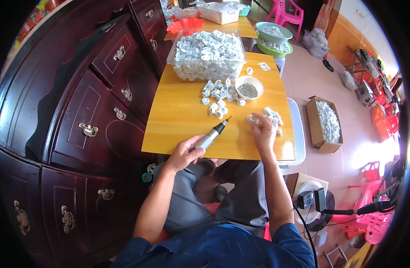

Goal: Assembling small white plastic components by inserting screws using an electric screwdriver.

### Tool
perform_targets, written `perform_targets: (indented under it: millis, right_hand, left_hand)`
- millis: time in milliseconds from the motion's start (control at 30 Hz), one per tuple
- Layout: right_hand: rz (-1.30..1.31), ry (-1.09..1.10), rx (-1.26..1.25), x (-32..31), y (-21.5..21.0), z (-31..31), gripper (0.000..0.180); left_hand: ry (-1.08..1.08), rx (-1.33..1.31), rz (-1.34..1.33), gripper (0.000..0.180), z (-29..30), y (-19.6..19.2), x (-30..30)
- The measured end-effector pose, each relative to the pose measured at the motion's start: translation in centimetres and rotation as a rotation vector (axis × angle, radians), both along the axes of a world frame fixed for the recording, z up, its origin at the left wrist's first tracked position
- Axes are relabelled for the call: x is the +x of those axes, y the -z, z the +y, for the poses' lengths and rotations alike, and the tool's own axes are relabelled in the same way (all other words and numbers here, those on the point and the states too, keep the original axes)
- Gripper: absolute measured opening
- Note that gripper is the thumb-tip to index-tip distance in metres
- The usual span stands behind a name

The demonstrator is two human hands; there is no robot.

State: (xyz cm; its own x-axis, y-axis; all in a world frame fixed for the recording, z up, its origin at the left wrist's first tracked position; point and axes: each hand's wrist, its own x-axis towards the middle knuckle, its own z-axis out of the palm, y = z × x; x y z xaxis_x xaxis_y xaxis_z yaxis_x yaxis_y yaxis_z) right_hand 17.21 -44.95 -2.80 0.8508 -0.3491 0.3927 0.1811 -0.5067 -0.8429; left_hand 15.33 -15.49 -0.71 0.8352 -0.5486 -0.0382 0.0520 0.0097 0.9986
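Observation:
My left hand point(187, 153) is wrapped round a silver electric screwdriver point(208, 140) with a black nose. Its thin bit points up and to the right, over the wooden table point(173, 120). To the right, my right hand point(264, 132) has its fingers curled together at a small white plastic part point(252, 119), partly hidden by the fingertips. Just beyond that hand lies a small pile of white plastic parts point(273, 116). Ahead of the screwdriver, more loose white parts point(219, 91) are scattered. Beside them stands a white bowl point(260, 89) holding small grey metal pieces, too small to name.
A clear tub point(209, 71) heaped with white parts stands at the table's far side. Dark drawers point(91, 129) line the left. On the floor at right are a cardboard box point(314, 123) of white parts and a pink chair point(370, 205). Stacked basins point(276, 33) stand behind.

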Motion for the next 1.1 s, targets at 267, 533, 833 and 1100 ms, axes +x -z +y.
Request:
perform_targets:
  millis: [267,533,833,1100]
  right_hand:
    - [-0.078,0.126,-0.333,-0.4,-1.2,-2.6,0.023]
    - [0.105,0.003,-0.586,8.4,-7.1,-1.2,0.017]
    - [0.706,-0.136,-1.0,16.1,-6.5,-1.6,0.029]
    - [0.695,-0.134,-1.019,17.4,-5.0,-2.4,0.024]
  left_hand:
    - [-0.053,-0.074,0.013,0.058,-1.0,0.3,-0.5]
    - [-0.08,-0.054,0.009,0.056,-0.5,0.9,-0.4]
    - [-0.109,-0.091,0.027,0.062,-0.1,0.7,-0.2]
    - [-0.139,-0.09,0.027,0.06,0.2,0.7,0.4]
